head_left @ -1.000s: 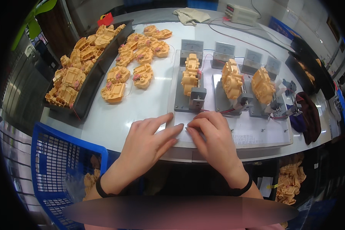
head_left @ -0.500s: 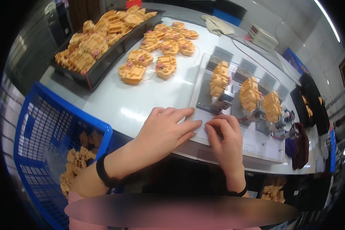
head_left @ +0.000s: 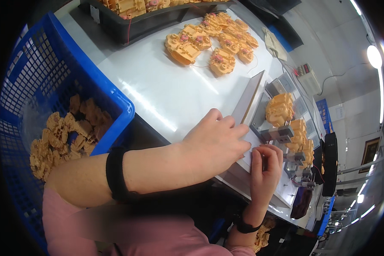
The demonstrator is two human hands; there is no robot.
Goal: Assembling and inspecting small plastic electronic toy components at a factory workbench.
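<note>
My left hand (head_left: pixel 217 145) reaches over the front edge of a white fixture board (head_left: pixel 247 100), fingers curled down and closed. Beside it on the right is my right hand (head_left: pixel 266 166), thumb and fingers bent together in a pinch. Whatever either hand holds is too small or hidden to make out. Just beyond them, orange-yellow plastic housings (head_left: pixel 280 109) stand upright on the board next to grey metal blocks (head_left: pixel 281 135). The far ones partly overlap in this view.
Several housings with pink parts and thin red wires (head_left: pixel 223 62) lie on the white table (head_left: pixel 132 81). Behind them is a black tray (head_left: pixel 166 19) of housings. A blue basket (head_left: pixel 115 100) with more housings stands left. A beige cloth (head_left: pixel 274 44) and a power-supply-like box (head_left: pixel 308 80) sit at the back.
The view has tilted and swung, so the table appears rotated. My left fingers, stretched out before, are now curled closer to my right hand. My right hand keeps its pinch.
</note>
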